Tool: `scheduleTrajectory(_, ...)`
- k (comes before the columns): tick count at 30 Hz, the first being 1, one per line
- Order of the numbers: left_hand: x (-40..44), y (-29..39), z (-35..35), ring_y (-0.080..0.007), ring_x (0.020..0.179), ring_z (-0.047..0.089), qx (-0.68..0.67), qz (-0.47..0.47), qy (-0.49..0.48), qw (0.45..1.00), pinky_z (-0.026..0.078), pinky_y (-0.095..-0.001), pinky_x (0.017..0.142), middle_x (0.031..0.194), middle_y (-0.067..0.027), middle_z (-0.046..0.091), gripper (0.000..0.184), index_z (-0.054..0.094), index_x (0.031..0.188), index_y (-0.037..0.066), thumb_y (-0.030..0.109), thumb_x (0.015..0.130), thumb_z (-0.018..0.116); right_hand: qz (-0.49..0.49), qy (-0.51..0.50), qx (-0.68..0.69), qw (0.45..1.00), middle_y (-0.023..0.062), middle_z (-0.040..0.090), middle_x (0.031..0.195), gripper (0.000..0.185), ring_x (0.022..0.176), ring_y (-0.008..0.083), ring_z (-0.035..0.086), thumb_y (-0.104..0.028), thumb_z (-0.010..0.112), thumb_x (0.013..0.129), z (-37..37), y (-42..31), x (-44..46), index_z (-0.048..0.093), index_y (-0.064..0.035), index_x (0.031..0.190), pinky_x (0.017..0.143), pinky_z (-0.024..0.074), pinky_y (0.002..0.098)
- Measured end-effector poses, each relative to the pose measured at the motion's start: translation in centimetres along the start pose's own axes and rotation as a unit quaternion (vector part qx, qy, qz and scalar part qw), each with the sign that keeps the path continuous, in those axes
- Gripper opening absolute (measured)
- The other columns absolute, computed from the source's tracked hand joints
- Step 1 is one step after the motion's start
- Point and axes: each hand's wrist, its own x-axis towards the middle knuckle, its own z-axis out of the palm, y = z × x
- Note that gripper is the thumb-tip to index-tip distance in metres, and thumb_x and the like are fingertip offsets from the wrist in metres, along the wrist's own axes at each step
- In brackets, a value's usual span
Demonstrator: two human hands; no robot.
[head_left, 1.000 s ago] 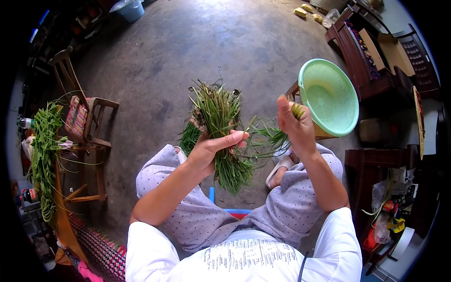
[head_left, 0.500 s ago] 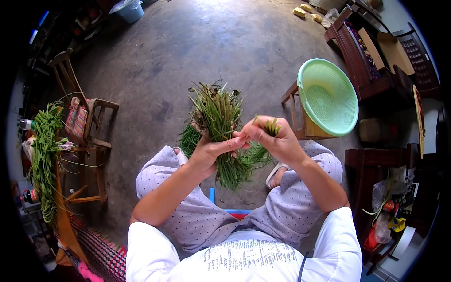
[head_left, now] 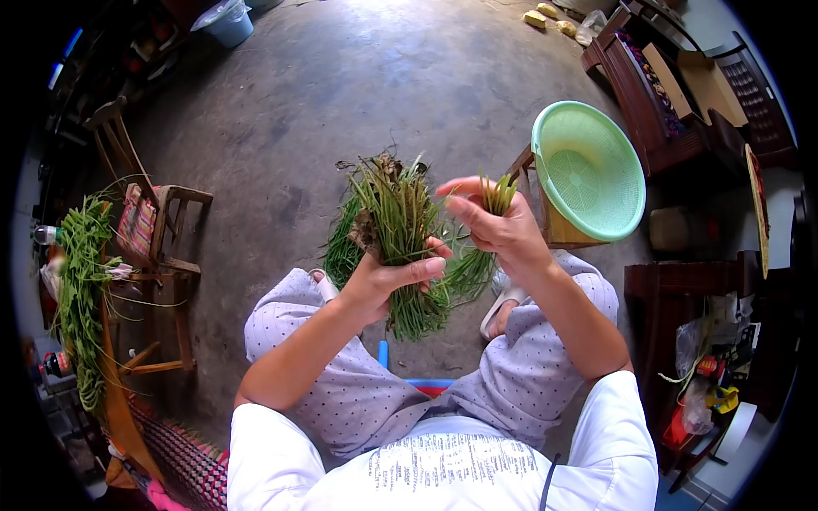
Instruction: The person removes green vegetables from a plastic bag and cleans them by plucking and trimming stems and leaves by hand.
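Observation:
A thick bunch of chives is wrapped in my left hand, whose thumb lies across its front. The stem ends point away from me, with brown, withered bits clinging among them, and the green leaves hang toward my lap. My right hand closes around a smaller bundle of chives, its pale trimmed-looking ends sticking up past the fingers. Its thumb and forefinger reach toward the larger bunch without touching it; anything between them is too small to tell. More green leaves lie on the floor behind the left bunch.
A green plastic colander rests on a wooden stool to my right. Leafy greens cover a surface on the left, near a wooden chair. A blue bucket stands far back. Dark wooden furniture lines the right.
My right hand has moved up and away from the left bunch, opening a gap between the hands. My left hand keeps hold of its chives almost in place.

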Motion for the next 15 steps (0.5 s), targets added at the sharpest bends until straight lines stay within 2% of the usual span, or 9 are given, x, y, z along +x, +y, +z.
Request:
scheduleTrajectory(1, 0.0, 0.0, 0.1, -0.0100, 0.081, 0.058, -0.003, 0.004, 0.005, 1.000, 0.045, -0.0240, 0.065, 0.099, -0.0053, 0.061, 0.035, 0.055, 0.107, 0.005, 0.014, 0.077, 0.071, 0.000, 0.001, 0.001, 1.000, -0.0092, 0.049, 0.061, 0.017, 0.048, -0.0016, 0.034, -0.020, 0.063, 0.086, -0.1, 0.1, 0.0, 0.064, -0.0071, 0.097, 0.040, 0.0240, 0.0174)
scheduleTrajectory(4, 0.4, -0.4, -0.4, -0.0098, 0.080, 0.058, -0.004, -0.024, 0.006, 1.000, 0.046, -0.0246, 0.065, 0.097, -0.0050, 0.061, 0.034, 0.056, 0.105, 0.005, 0.016, 0.076, 0.072, -0.093, 0.110, -0.010, 0.989, -0.0101, 0.046, 0.060, 0.012, 0.046, -0.0024, 0.032, -0.019, 0.061, 0.087, -0.5, -0.9, -0.4, 0.063, -0.0069, 0.089, 0.038, 0.0238, 0.0160)
scheduleTrajectory(5, 0.4, -0.5, -0.7, -0.0098, 0.080, 0.058, -0.004, -0.022, 0.007, 1.000, 0.046, -0.0246, 0.065, 0.097, -0.0050, 0.061, 0.034, 0.056, 0.105, 0.005, 0.016, 0.076, 0.072, -0.139, 0.117, 0.031, 0.983, -0.0095, 0.045, 0.060, 0.013, 0.045, -0.0020, 0.032, -0.019, 0.061, 0.087, -1.4, -1.2, -0.3, 0.062, -0.0068, 0.090, 0.038, 0.0240, 0.0161)
scheduleTrajectory(6, 0.4, -0.5, -1.0, -0.0097, 0.079, 0.058, 0.012, -0.029, 0.002, 1.000, 0.046, -0.0241, 0.065, 0.097, -0.0045, 0.061, 0.031, 0.055, 0.104, 0.006, 0.016, 0.078, 0.069, -0.183, 0.123, 0.073, 0.973, -0.0089, 0.045, 0.059, 0.013, 0.045, -0.0017, 0.032, -0.019, 0.061, 0.087, -2.4, -1.5, -0.2, 0.061, -0.0068, 0.092, 0.038, 0.0241, 0.0161)
scheduleTrajectory(8, 0.4, -0.5, -1.0, -0.0097, 0.077, 0.058, 0.028, -0.036, -0.003, 0.999, 0.047, -0.0236, 0.065, 0.098, -0.0040, 0.060, 0.029, 0.053, 0.104, 0.007, 0.016, 0.080, 0.066, -0.262, 0.215, 0.056, 0.939, -0.0081, 0.043, 0.059, 0.016, 0.045, -0.0013, 0.032, -0.020, 0.060, 0.088, -3.6, -2.6, -0.3, 0.059, -0.0065, 0.096, 0.037, 0.0231, 0.0160)
scheduleTrajectory(11, 0.3, -0.7, -1.1, -0.0107, 0.077, 0.057, -0.017, -0.033, 0.026, 0.999, 0.047, -0.0234, 0.064, 0.097, -0.0052, 0.060, 0.027, 0.053, 0.103, 0.007, 0.014, 0.081, 0.065, -0.339, 0.279, 0.064, 0.896, -0.0060, 0.045, 0.060, 0.012, 0.046, -0.0009, 0.033, -0.018, 0.060, 0.088, -5.2, -3.5, -0.8, 0.057, -0.0065, 0.092, 0.039, 0.0242, 0.0166)
scheduleTrajectory(12, 0.3, -0.9, -1.5, -0.0113, 0.077, 0.057, -0.039, -0.023, 0.017, 0.999, 0.047, -0.0237, 0.062, 0.097, -0.0061, 0.060, 0.026, 0.052, 0.104, 0.007, 0.014, 0.082, 0.064, -0.339, 0.279, 0.064, 0.896, -0.0060, 0.045, 0.060, 0.012, 0.046, -0.0009, 0.033, -0.018, 0.060, 0.088, -5.2, -3.5, -0.8, 0.057, -0.0065, 0.092, 0.039, 0.0242, 0.0166)
scheduleTrajectory(14, 0.3, -0.9, -1.5, -0.0118, 0.077, 0.057, -0.061, -0.013, 0.007, 0.998, 0.047, -0.0239, 0.061, 0.096, -0.0069, 0.060, 0.026, 0.051, 0.104, 0.007, 0.013, 0.082, 0.063, -0.250, 0.302, -0.118, 0.912, -0.0060, 0.043, 0.059, 0.013, 0.047, -0.0002, 0.034, -0.017, 0.061, 0.087, -5.1, -3.1, -0.7, 0.056, -0.0069, 0.093, 0.040, 0.0246, 0.0178)
scheduleTrajectory(15, 0.2, -0.8, -1.4, -0.0108, 0.075, 0.057, -0.069, -0.010, 0.005, 0.998, 0.046, -0.0237, 0.061, 0.095, -0.0066, 0.061, 0.024, 0.054, 0.101, 0.006, 0.015, 0.082, 0.065, -0.210, 0.248, -0.239, 0.915, -0.0067, 0.042, 0.059, 0.011, 0.049, 0.0006, 0.034, -0.016, 0.063, 0.085, -4.7, -2.7, -0.5, 0.057, -0.0078, 0.091, 0.042, 0.0255, 0.0182)
